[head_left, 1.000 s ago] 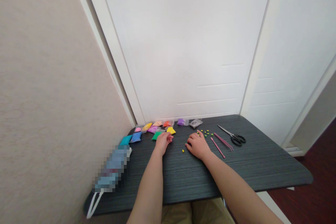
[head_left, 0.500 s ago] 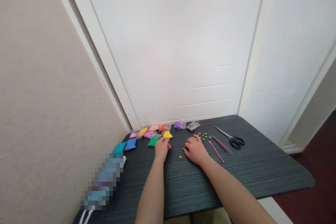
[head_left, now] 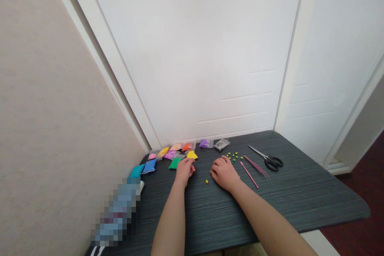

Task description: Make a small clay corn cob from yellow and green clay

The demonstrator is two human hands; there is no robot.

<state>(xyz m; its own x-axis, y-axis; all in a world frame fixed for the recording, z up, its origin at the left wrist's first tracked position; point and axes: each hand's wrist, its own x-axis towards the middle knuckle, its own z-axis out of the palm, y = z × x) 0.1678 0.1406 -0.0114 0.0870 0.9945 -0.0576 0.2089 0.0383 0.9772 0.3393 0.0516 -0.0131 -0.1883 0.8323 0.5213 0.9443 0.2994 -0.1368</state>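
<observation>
My left hand (head_left: 185, 171) is closed in front of the green clay packet (head_left: 175, 163) and the yellow clay packet (head_left: 192, 155). Its fingers are curled together, and whatever may be between them is hidden. Palm down on the dark table, my right hand (head_left: 224, 173) holds nothing that I can see. Its fingers are slightly bent and the thumb stands apart; the space under the palm is hidden. A small yellow piece of clay (head_left: 207, 181) lies between the hands. Several little yellow and green clay pieces (head_left: 236, 157) are scattered just beyond the right hand's fingertips.
Right of the right hand lie a pink modelling tool (head_left: 249, 175), pink tweezers (head_left: 256, 166) and black-handled scissors (head_left: 268, 160). Along the back are an orange packet (head_left: 188, 146), a purple packet (head_left: 205, 143), a grey packet (head_left: 222, 144) and others. A blurred-out item (head_left: 115, 214) sits at left.
The view has shifted slightly, so the table appears a little lower and further left. My left hand has curled its fingers more tightly. My right hand stays in about the same place.
</observation>
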